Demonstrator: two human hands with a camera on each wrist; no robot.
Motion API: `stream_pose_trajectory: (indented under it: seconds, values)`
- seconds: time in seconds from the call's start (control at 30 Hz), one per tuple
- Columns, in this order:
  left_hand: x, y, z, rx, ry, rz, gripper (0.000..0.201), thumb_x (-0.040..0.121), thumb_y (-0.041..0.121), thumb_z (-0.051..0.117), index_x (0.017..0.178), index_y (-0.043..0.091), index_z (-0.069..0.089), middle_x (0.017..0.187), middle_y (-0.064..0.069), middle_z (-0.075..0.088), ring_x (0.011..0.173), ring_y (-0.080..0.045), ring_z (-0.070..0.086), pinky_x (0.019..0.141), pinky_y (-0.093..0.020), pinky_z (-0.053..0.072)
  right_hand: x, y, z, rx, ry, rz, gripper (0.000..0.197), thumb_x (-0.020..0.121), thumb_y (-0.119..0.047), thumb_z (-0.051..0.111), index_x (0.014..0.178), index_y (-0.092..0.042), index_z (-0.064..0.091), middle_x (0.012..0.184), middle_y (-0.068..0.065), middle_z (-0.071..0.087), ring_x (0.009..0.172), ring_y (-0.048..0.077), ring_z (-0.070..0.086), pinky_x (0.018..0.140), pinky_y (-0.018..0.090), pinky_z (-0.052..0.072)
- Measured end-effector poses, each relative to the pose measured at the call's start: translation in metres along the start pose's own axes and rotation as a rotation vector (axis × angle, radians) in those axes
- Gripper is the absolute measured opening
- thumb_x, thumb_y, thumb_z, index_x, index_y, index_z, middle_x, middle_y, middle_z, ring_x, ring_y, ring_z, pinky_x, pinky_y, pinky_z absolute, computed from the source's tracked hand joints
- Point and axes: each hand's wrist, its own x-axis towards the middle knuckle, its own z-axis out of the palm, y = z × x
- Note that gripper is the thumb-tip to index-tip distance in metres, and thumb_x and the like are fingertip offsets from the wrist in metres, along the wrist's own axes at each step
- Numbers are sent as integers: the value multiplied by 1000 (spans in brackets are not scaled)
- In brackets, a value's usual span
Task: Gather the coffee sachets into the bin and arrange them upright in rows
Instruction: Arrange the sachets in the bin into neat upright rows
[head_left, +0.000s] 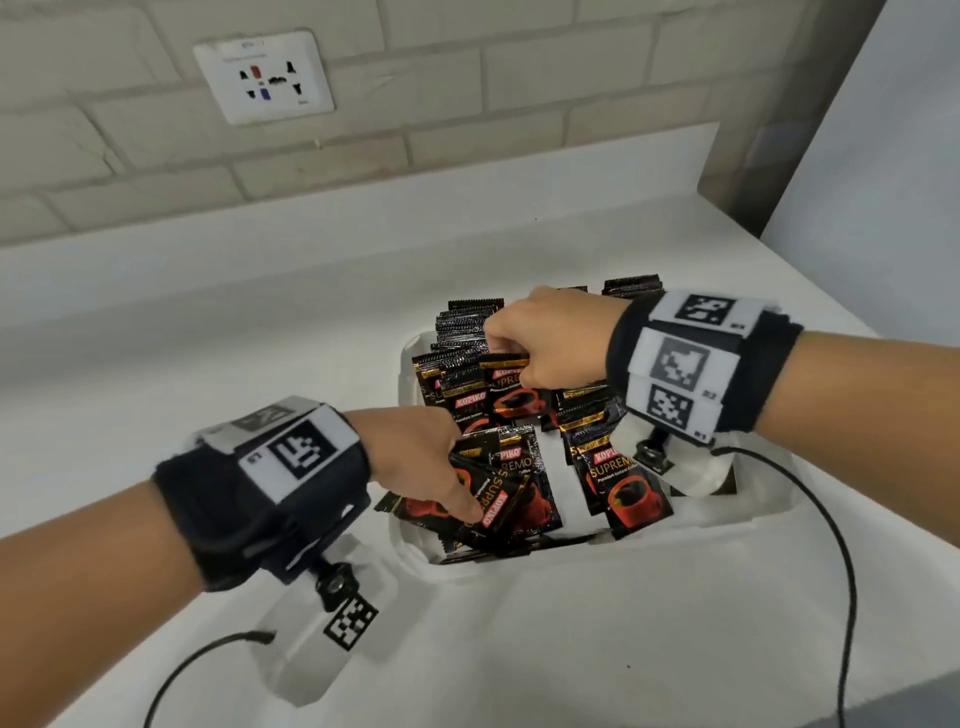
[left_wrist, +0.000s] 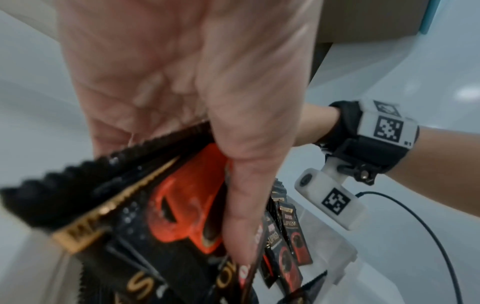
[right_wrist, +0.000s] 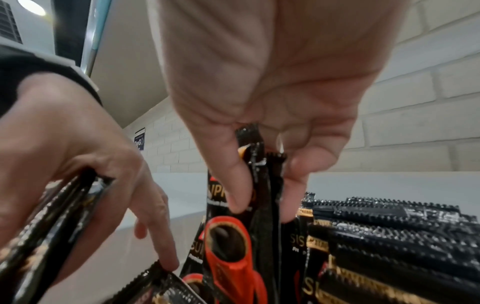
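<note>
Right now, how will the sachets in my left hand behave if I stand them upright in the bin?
The sachets in the left hand are thin, glossy foil, probably light and slippery. They fan out unevenly in the grip, so they may slide apart. Loose ones in the bin lean, so expect tipping.

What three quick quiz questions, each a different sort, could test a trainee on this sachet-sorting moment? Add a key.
1. True or false: the right hand hangs empty above the bin.
2. Multiple choice: the left hand holds A) a bundle of sachets B) a cable C) nothing.
3. Fill in: on the tiled wall above the counter is a white ____.

Key: 1 false, it pinches upright sachets by their top edges; 2 A; 3 socket plate.
</note>
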Motion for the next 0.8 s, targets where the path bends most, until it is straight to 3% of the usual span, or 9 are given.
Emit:
stream_pose_trajectory:
  seconds: [0.13,0.33,0.47,0.53,0.63,0.8]
  values:
    - [9,1,0,118,-24,-49,52,76,43,71,119,15,59,114,-2,65,103,-20,61,94,-34,49,6,-4,2,-9,-8,-26,23,85,-1,52,106,-11,53,88,-1,48,82,18,49,61,24,37]
    - [16,8,5,355,-37,-128,64,75,57,65,128,24,52,123,0,52,119,-20,37,105,-40,35,9,-4,5,-17,-19,-34,26,85,-1,53,109,-10,53,80,-4,42,78,16,45,55,18,33]
    - [21,10,8,388,-47,-144,68,74,58,65,132,25,48,130,2,47,125,-22,31,108,-42,26,9,-3,4,-21,-16,-41,23,85,-1,52,106,-11,53,73,-7,39,67,11,39,52,18,30]
    - [21,11,8,393,-36,-141,68,75,58,64,132,25,47,130,2,48,125,-21,31,108,-41,25,10,-2,4,-19,-15,-43,22,85,-1,53,105,-11,52,71,-8,36,63,9,37,52,18,30]
    - [17,11,9,391,-14,-141,66,76,57,64,131,25,48,128,0,47,124,-22,32,107,-38,27,11,-2,6,-12,-18,-52,23,85,-2,54,106,-11,52,71,-8,36,74,15,43,53,19,31]
    - [5,10,14,456,72,-59,53,77,55,63,118,22,54,112,1,51,111,-20,38,98,-32,29,17,-7,10,-21,-50,-96,20,84,-8,61,92,-16,45,70,-9,36,74,14,40,53,17,30]
